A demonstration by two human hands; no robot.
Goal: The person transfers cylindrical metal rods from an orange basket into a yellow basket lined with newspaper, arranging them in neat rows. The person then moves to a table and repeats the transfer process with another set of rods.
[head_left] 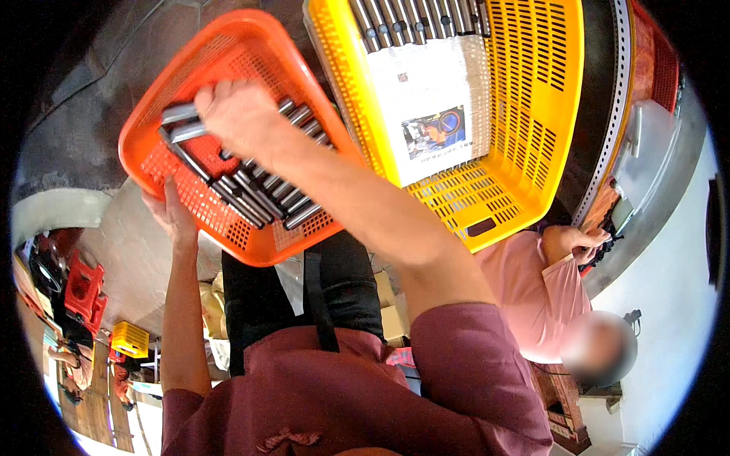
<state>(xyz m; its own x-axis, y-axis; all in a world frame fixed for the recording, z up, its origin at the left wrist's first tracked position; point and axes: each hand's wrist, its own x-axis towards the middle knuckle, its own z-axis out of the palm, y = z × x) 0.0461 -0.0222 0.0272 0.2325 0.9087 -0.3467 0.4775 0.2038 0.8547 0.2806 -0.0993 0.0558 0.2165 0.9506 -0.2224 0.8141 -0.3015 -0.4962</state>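
Observation:
An orange plastic basket (258,249) is tilted in front of me, with several dark, shiny metal rods (247,194) lying loosely in it. My left hand (175,215) grips the basket's near left rim, its thumb over the edge. Reaching across the basket, my right hand (239,114) is closed around silver metal rods (181,123) whose ends stick out to the left. Its fingers hide how many it holds. To the right stands a yellow basket (532,129), with a row of similar metal rods (418,21) side by side at its far end.
A white printed sheet (391,99) with a picture lies inside the yellow basket. Close on the right is a co-worker in a pink shirt (532,289), beside a perforated metal rail (608,129). Red stools (85,292) and a small yellow crate (130,340) are at the far left.

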